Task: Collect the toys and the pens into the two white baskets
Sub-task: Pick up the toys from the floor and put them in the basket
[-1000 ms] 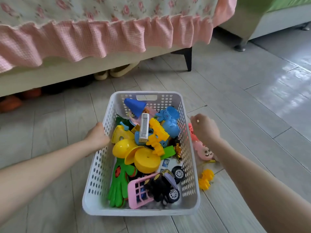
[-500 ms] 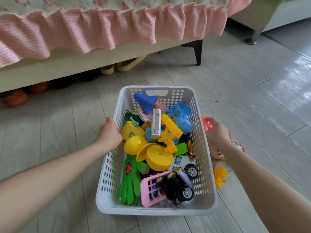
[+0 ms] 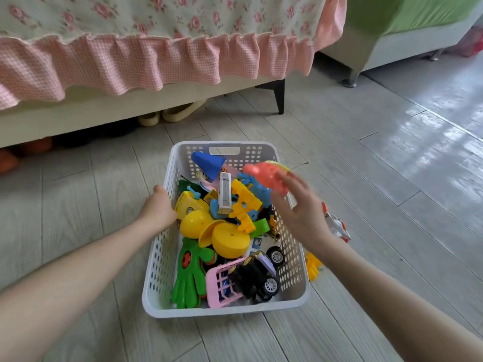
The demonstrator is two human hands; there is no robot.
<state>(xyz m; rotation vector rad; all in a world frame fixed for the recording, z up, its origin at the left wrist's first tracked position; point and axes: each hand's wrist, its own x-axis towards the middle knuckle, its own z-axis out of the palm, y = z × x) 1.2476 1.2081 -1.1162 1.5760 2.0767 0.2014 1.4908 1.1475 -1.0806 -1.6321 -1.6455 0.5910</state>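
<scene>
A: Left hand (image 3: 159,207)?

B: Fingers curled over the left rim of the white basket (image 3: 162,259), clenched on the wall about midway along. Basket sits on the grey plank floor (image 3: 366,158), its far end with the handle slot towards the bed with the pink frill (image 3: 156,61).

A: Right hand (image 3: 300,212)?

B: Raised over the basket's right rim, fingers spread and loose. A red toy (image 3: 264,176) with holes, a green edge showing behind it, lies at the fingertips, above the far right corner of the basket. It is motion-blurred; cannot tell if the fingers have hold of it or have let go.

A: Inside the basket, measured from the left grip?

B: Just beside the knuckles, yellow round pieces (image 3: 222,236). Farther in, a white block (image 3: 224,194) leans on a yellow bracket piece (image 3: 243,205), with a blue cone (image 3: 209,163) beyond it at the far end. Near end: green glove-shaped toy (image 3: 190,278), pink grid piece (image 3: 222,286), black toy car (image 3: 256,280).

A: Anything outside?

B: Yes. Under and behind the right wrist, on the floor beside the basket's right wall: a white and red toy (image 3: 337,226), partly hidden, and a yellow toy (image 3: 312,265) touching or nearly touching the wall.
</scene>
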